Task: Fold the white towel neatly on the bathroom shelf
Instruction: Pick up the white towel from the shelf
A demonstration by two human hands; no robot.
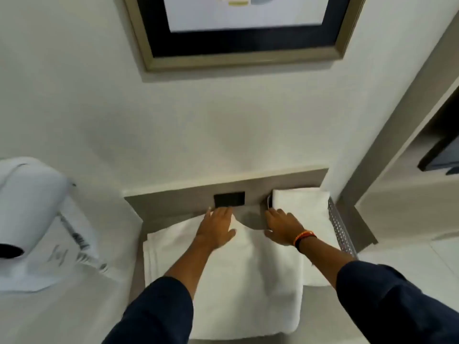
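A white towel [248,281] lies folded on the grey shelf [250,219], hanging a little over the front edge. My left hand [218,227] rests flat on the towel's far left part, fingers spread and pointing at the wall. My right hand [282,225] lies palm down on the towel's far right corner, fingers apart, with an orange and black band on the wrist. Neither hand grips the cloth. The towel's far edge dips between the two hands.
A second folded white towel [301,207] lies at the shelf's back right, beside a perforated metal rail [341,232]. A black plate [229,199] sits on the shelf's back wall. A toilet roll [27,209] hangs at left above printed paper. A framed picture [243,55] hangs above.
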